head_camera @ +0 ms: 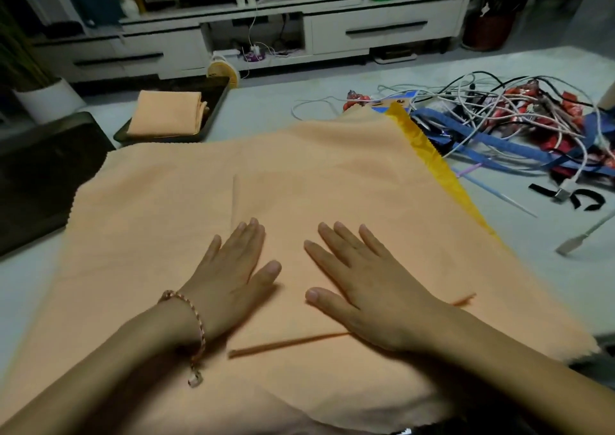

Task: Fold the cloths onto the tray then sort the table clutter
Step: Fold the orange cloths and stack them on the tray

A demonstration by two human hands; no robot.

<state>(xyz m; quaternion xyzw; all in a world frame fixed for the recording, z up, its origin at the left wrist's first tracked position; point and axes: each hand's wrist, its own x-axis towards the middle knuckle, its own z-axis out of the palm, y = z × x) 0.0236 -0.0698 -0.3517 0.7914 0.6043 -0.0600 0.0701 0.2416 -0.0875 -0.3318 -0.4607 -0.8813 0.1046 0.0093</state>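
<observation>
Both hands lie flat, fingers straight and gripping nothing: the left hand and the right hand press side by side on the large peach-coloured microfibre cloth. The cloth is spread on the pale table, just on the person's side of the dark rectangular tray. A panel of the cloth is already doubled over under the palms, with creased edges showing at its left and near sides. On the tray rests one neatly folded peach cloth. A bright yellow satin cloth peeps out from under the spread one, to the right of the tray. Farther right of the tray sprawls the tangle of white and black cables, blue straps and red wrappers. The step in hand looks like smoothing a fold. To do it well, the palms should sweep outward from the middle toward the creases, pushing out air and wrinkles. The edges should be squared before the next fold, so the bundle matches the one on the tray. The yellow cloth underneath could drag along, so it is best pinned or kept separate.
</observation>
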